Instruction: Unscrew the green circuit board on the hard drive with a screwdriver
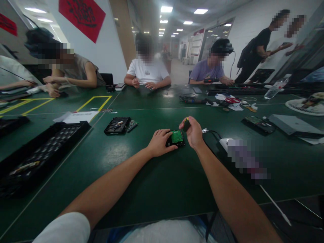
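Note:
A small hard drive lies on the green table in front of me, its green circuit board facing up. My left hand grips its left side, fingers over the far edge and thumb along the near edge. Just above the drive's right end, my right hand is closed around a short dark and yellow handle, which looks like a screwdriver. Its shaft and tip cannot be made out. To the left sit a black drive-like unit and a small circuit board.
A long black tray stands at left, with papers behind it. On the right are a phone-like device with a cable, another drive, a grey box and a bottle. Several people sit across the table.

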The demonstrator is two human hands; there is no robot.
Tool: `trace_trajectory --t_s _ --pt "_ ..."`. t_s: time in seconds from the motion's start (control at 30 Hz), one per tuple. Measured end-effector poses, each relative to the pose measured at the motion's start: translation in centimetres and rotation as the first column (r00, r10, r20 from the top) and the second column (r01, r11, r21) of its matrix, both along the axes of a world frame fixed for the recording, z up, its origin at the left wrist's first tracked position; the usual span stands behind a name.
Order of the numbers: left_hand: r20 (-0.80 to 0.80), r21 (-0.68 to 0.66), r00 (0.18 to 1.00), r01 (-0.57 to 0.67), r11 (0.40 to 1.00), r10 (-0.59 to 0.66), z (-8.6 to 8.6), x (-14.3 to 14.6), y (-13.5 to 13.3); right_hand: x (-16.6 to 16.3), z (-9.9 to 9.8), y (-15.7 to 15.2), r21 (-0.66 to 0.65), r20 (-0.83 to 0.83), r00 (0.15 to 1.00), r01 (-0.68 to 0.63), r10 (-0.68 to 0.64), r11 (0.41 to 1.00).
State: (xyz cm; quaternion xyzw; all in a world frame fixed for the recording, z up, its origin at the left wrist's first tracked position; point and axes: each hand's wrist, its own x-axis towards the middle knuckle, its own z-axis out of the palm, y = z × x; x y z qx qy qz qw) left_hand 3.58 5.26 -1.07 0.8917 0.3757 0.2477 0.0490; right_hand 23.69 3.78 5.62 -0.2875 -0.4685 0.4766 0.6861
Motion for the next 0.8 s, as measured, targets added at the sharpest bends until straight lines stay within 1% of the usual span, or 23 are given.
trace_trajectory --t_s 0.2,0.37,0.5,0.63,0.8 --pt "0.007 -0.009 1.000 -0.004 1.000 0.004 0.10 0.09 -0.03 -0.10 0.04 -0.10 -0.002 -0.011 1.000 0.019 -0.019 1.000" --pt "0.005 -0.020 1.000 -0.005 1.000 0.005 0.21 0.07 -0.08 -0.01 0.35 -0.13 -0.037 0.012 1.000 -0.017 0.017 0.999" --pt "0.003 -0.026 1.000 -0.006 1.000 0.006 0.31 0.06 -0.16 0.12 0.10 0.07 -0.014 0.038 0.999 0.023 -0.022 1.000" --pt "0.002 -0.025 1.000 -0.008 1.000 0.008 0.29 0.10 -0.21 0.01 -0.03 0.05 -0.010 0.022 0.999 0.045 -0.045 0.999" --pt "-0.002 -0.015 1.000 -0.006 1.000 0.006 0.21 0.07 -0.16 -0.16 0.41 -0.22 -0.009 -0.003 1.000 -0.004 0.004 1.000"
